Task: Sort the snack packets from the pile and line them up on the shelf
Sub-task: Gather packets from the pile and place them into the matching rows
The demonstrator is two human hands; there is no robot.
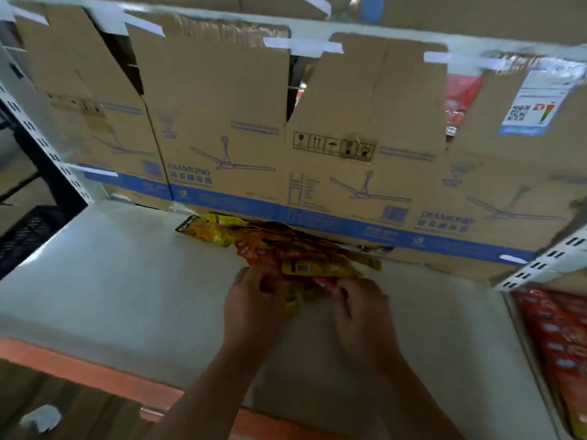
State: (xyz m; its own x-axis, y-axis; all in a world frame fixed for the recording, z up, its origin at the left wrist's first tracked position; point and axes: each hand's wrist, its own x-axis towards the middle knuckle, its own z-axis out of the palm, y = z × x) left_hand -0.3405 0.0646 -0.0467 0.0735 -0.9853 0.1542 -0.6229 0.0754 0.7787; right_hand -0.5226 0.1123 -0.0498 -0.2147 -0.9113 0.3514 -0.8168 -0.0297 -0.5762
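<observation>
The pile (295,252) of snack packets lies straight ahead of me on the shelf (127,281), pushed up against the foot of the cardboard cartons (349,122) at the far side. Its long axis runs from far left to near right along the cartons, and its near edge spills toward me, right under my fingers. My left hand (251,300) and right hand (359,309) sit close together with a narrow gap between them. Both have their fingers curled into that near edge and grip crinkled film. With the blur I cannot tell which single packet each one holds. The two hands are about equally near to the heap. The left is closer to the bare stretch of shelf on the left, where I judge a row would go.

The packets are thin, glossy pouches, flat and slippery-looking, overlapping at all angles. A yellow packet (212,231) with a black end lies at the far left tip, just touching the rest. An orange-red packet (254,249) sits beside it, and another yellow one with a dark printed patch (305,268) lies on top, just beyond my fingertips. The shelf is smooth, pale and matte, and the cartons are dull brown board with a blue band. To the right, past a slotted upright (546,258), red packs (556,338) lie in the next bay.
</observation>
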